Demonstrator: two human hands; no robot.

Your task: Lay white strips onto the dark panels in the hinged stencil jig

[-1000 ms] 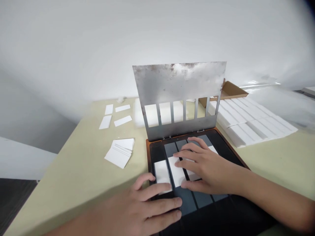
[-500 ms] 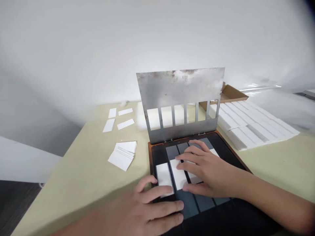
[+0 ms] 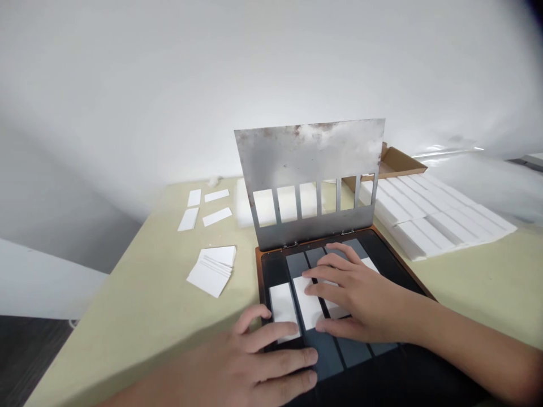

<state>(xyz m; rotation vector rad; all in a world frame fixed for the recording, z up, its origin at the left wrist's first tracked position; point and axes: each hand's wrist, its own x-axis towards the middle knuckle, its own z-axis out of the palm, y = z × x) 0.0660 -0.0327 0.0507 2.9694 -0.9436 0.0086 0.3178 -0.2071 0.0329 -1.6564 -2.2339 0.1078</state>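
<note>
White cards lie in a row on a black board [image 3: 278,272] with grey strips. My left hand [image 3: 250,362] is open, palm down, with fingers spread over the lower edge of the leftmost white card [image 3: 283,305]. My right hand [image 3: 352,288] is open too, its fingertips and thumb resting on the second white card [image 3: 307,308] and partly hiding another card to the right. Part of one more white card [image 3: 370,264] shows past the right hand. Hinged to the board's far edge, a metal plate [image 3: 309,152] with a row of rectangular windows stands raised.
On the yellowish table [image 3: 139,282], a fanned stack of white cards [image 3: 210,274] lies left of the board. Several single cards [image 3: 217,216] lie farther back. Rows of stacked white cards [image 3: 436,215] and an open cardboard box [image 3: 401,161] stand to the right.
Both hands stay almost still on the board and cards. The whole view has shifted very slightly.
</note>
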